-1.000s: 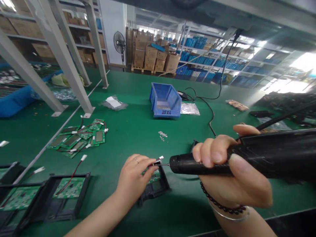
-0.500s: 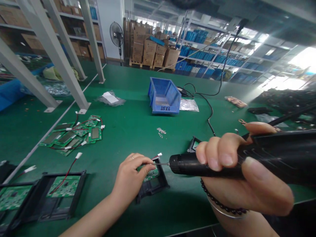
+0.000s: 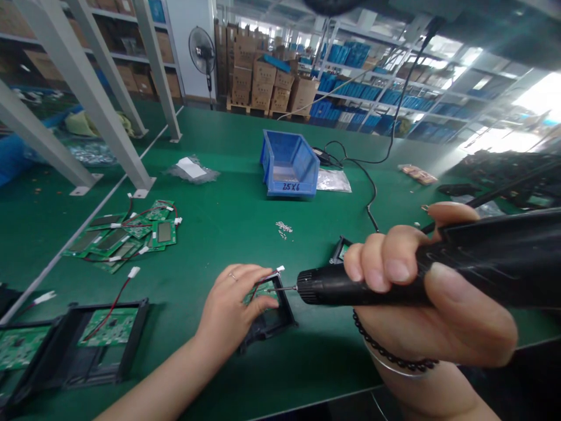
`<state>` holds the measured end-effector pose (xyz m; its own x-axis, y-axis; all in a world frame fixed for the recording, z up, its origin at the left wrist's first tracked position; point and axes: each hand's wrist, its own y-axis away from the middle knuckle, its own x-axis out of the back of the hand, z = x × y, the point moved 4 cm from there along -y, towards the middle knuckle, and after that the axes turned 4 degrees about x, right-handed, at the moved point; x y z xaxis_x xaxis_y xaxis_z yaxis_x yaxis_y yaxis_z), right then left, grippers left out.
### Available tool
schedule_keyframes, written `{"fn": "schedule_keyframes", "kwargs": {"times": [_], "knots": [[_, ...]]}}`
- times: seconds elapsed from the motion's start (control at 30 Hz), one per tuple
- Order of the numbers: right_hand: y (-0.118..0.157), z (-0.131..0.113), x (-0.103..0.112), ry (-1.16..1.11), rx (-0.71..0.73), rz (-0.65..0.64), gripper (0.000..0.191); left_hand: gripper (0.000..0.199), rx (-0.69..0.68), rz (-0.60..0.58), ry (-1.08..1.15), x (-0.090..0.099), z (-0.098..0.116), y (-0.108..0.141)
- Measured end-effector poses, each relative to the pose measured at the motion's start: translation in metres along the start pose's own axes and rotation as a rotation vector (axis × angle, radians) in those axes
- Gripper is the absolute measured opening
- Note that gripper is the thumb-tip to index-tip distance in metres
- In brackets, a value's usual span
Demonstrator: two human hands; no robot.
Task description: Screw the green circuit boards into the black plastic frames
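Note:
My right hand (image 3: 438,280) is wrapped round a black electric screwdriver (image 3: 333,285), which points left. Its thin bit (image 3: 287,288) reaches over a small black plastic housing (image 3: 287,310) with a green circuit board (image 3: 267,287) inside. The bit's tip is at the board, between my left thumb and forefinger; a screw there is too small to make out. My left hand (image 3: 232,301) grips the housing's left side, forefinger along the top edge and thumb over the board. Its other fingers are partly hidden. A white connector (image 3: 280,269) sticks out at the housing's top.
Small screws (image 3: 284,227) lie in a loose pile beyond my hands, before a blue bin (image 3: 291,188). Green display boards (image 3: 118,237) are heaped on the left. More black housings (image 3: 105,374) sit at front left; another small housing (image 3: 340,250) is near the screwdriver.
My left thumb and forefinger, pinched together at the bit's tip before, have spread apart. The bit still points at the board. The whole view has shifted slightly.

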<state>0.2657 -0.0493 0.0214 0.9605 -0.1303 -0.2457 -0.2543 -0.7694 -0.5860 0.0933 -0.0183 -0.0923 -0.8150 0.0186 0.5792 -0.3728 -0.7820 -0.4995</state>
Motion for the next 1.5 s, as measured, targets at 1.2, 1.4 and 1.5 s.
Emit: {"fn": "schedule_keyframes", "kwargs": {"times": [1.2, 1.4, 1.5], "knots": [[0.010, 0.039, -0.009, 0.199, 0.062, -0.055, 0.035, 0.035, 0.091, -0.325, -0.498, -0.027, 0.004, 0.011], [0.011, 0.047, -0.012, 0.205, 0.050, -0.053, 0.033, 0.033, 0.162, -0.401, -0.467, -0.029, 0.002, 0.011], [0.012, 0.048, -0.013, 0.234, 0.046, -0.069, 0.034, 0.033, 0.230, -0.450, -0.445, -0.029, 0.003, 0.010]]}}
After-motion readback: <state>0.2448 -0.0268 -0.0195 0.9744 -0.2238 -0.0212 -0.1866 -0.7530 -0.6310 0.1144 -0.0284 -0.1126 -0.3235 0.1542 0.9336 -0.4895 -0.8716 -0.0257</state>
